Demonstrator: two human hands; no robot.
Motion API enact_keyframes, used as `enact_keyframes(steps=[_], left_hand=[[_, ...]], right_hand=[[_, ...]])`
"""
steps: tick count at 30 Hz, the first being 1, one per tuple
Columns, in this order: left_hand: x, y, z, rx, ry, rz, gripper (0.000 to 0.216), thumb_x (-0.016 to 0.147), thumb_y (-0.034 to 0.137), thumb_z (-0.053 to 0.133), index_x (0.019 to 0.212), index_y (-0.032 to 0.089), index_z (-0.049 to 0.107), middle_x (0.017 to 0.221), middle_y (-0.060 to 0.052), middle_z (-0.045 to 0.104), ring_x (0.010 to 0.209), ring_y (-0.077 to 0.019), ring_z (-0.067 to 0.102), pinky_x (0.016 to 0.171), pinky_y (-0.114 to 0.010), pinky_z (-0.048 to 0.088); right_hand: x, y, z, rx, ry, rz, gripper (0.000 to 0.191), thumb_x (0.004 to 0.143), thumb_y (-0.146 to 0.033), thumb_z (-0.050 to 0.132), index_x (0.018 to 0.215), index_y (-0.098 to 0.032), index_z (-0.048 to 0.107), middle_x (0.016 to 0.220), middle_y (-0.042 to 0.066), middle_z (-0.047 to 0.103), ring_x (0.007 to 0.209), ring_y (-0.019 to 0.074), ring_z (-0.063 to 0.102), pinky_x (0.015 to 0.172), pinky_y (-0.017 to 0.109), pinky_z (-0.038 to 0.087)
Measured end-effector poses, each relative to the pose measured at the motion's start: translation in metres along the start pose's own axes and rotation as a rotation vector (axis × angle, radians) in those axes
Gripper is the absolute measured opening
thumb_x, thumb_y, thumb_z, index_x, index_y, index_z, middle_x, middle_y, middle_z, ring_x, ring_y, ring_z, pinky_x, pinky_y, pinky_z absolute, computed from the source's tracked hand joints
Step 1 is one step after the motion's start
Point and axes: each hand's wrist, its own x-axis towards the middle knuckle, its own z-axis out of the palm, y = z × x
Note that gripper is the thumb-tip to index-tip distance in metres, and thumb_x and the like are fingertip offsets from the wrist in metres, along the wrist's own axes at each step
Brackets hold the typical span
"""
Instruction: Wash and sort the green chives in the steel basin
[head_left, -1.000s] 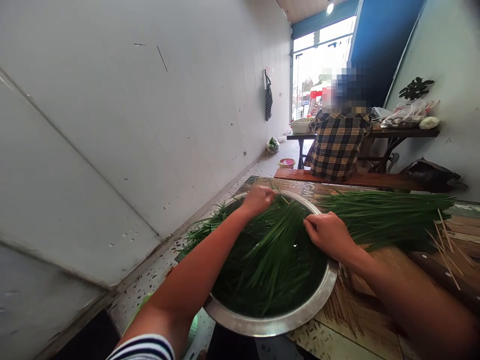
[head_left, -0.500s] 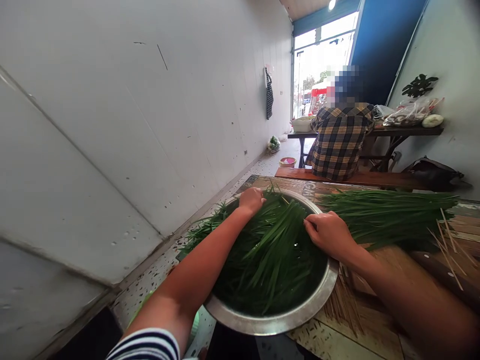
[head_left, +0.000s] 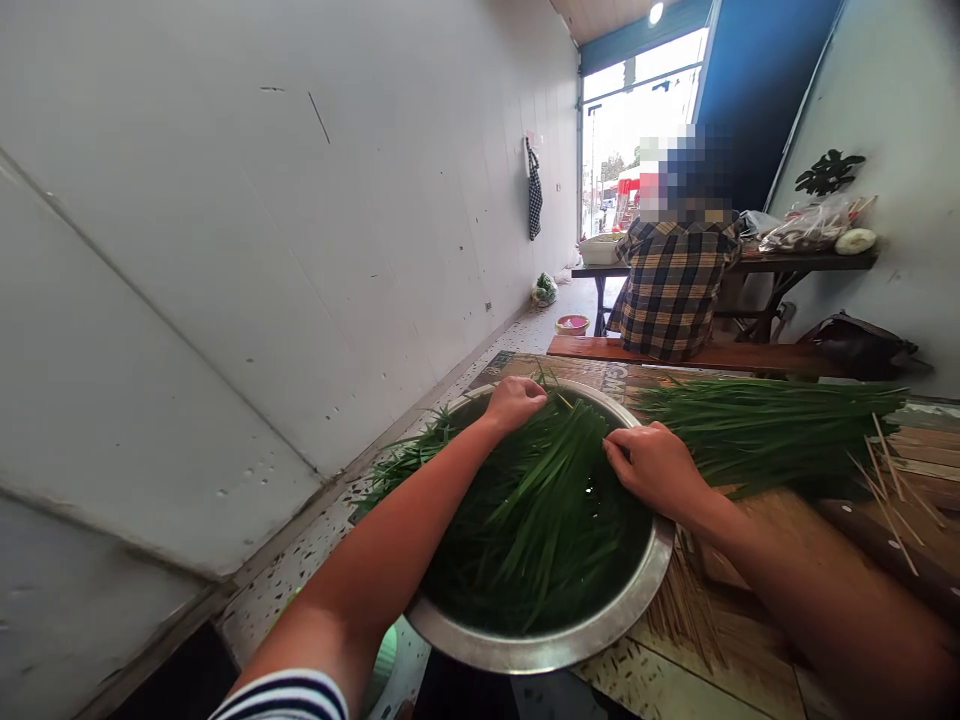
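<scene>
A wide metal basin holds long green garlic chives lying in dark water. Over the basin's far side is my left hand, its fingers pinched together; whatever they may grip is too small to make out. A short length of a thin wooden skewer shows just beyond these fingertips, among the leaves. At the right rim my right hand has thumb and forefinger closed at the gathered end of a fanned bunch of chives. More chives hang over the basin's left rim.
A pile of chives lies on the wooden table right of the basin. Loose skewers lie beside the rim, others near a dark knife handle. Ahead, a person in a plaid shirt sits on a bench. The wall is at left.
My left hand has moved slightly right, nearer the skewer and my right hand. My right hand stays at the end of the bunch. The view has shifted a little.
</scene>
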Motion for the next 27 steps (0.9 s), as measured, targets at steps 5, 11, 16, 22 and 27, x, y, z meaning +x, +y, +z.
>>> enact_keyframes(steps=[5,11,16,22,27], left_hand=[[-0.004,0.007,0.000,-0.033,-0.018,0.053,0.030,0.073,0.026,0.055,0.093,0.014,0.073,0.087,-0.005,0.072,0.079,-0.0143,0.063,0.076,-0.022,0.047],[-0.007,0.013,-0.001,-0.017,0.004,0.040,0.029,0.073,0.024,0.054,0.093,0.014,0.073,0.086,-0.004,0.072,0.080,-0.0146,0.063,0.078,-0.022,0.047],[-0.007,0.012,0.001,-0.021,0.012,0.030,0.029,0.073,0.023,0.053,0.092,0.014,0.073,0.085,-0.004,0.072,0.078,-0.0143,0.062,0.079,-0.023,0.047],[-0.006,0.010,-0.001,-0.027,0.001,0.049,0.029,0.072,0.024,0.054,0.093,0.013,0.073,0.087,-0.005,0.072,0.080,-0.0150,0.063,0.079,-0.023,0.047],[-0.007,0.010,0.004,-0.026,-0.015,0.039,0.029,0.073,0.025,0.055,0.093,0.014,0.073,0.087,-0.004,0.072,0.080,-0.0145,0.062,0.079,-0.023,0.047]], right_hand=[[0.000,0.000,0.000,-0.005,-0.005,-0.005,0.035,0.088,-0.029,0.038,0.071,-0.019,0.067,0.075,0.005,0.071,0.069,0.0152,0.061,0.072,0.027,0.031],[0.000,-0.001,-0.001,-0.021,-0.007,0.002,0.036,0.088,-0.029,0.038,0.069,-0.019,0.066,0.073,0.005,0.071,0.068,0.0148,0.062,0.072,0.027,0.031],[0.000,0.001,0.001,-0.029,0.007,-0.002,0.036,0.088,-0.029,0.037,0.069,-0.019,0.066,0.072,0.005,0.071,0.068,0.0148,0.062,0.071,0.027,0.031],[0.000,0.002,0.002,-0.026,0.009,-0.013,0.036,0.088,-0.029,0.037,0.068,-0.019,0.066,0.072,0.005,0.071,0.068,0.0148,0.062,0.070,0.027,0.030],[0.000,0.003,0.003,-0.028,0.021,-0.014,0.035,0.088,-0.028,0.038,0.070,-0.019,0.066,0.072,0.005,0.071,0.068,0.0146,0.062,0.070,0.027,0.030]])
